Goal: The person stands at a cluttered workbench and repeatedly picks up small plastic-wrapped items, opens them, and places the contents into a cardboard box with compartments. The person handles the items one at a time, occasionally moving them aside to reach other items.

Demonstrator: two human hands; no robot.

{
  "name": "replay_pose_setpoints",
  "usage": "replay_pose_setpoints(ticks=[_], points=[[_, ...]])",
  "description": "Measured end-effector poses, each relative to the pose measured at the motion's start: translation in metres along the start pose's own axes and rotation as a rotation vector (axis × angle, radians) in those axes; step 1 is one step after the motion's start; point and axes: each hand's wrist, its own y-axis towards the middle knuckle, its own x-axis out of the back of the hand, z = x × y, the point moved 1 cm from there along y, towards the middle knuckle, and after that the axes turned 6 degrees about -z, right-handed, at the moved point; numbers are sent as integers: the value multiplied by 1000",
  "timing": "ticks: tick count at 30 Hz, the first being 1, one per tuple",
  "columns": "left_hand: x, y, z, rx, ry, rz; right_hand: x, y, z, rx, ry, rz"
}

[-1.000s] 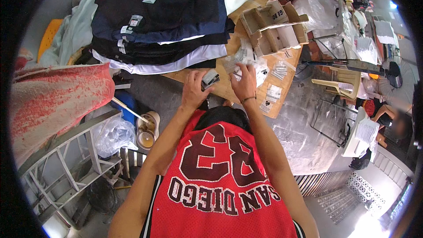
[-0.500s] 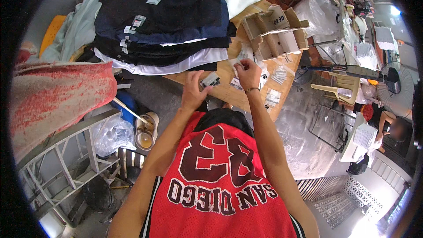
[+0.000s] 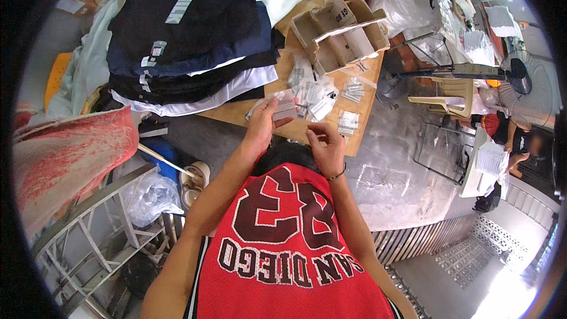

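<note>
My left hand is shut on a small pale, see-through packet above the wooden table. Just right of it and lower, my right hand has its fingers curled in; anything between them is too small to make out. Small labelled plastic packets lie in a loose pile beyond my hands, with more along the table's right side. Stacked dark and white garments cover the table's left part, and a torn cardboard divider box sits at the back right.
A red-stained cloth, metal ladder and long-handled pan are at left. At right stand a standing fan, a beige plastic chair and a white board. A co-worker is at far right.
My right hand has come back from the packet pile, lower and nearer my body. A pale packet now shows raised in my left hand, where a darker one was. The view has shifted slightly.
</note>
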Motion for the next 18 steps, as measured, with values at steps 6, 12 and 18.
replay_pose_setpoints(ticks=[6, 12, 18], points=[[-37, -10, 18, 13, 31, 14, 1, 5, -37, -146, 230, 103], [-57, -23, 41, 26, 174, -17, 13, 6, -38, -305, 504, 182], [-62, -35, 56, 36, 443, -26, 48, 9, -74, -267, 533, 181]])
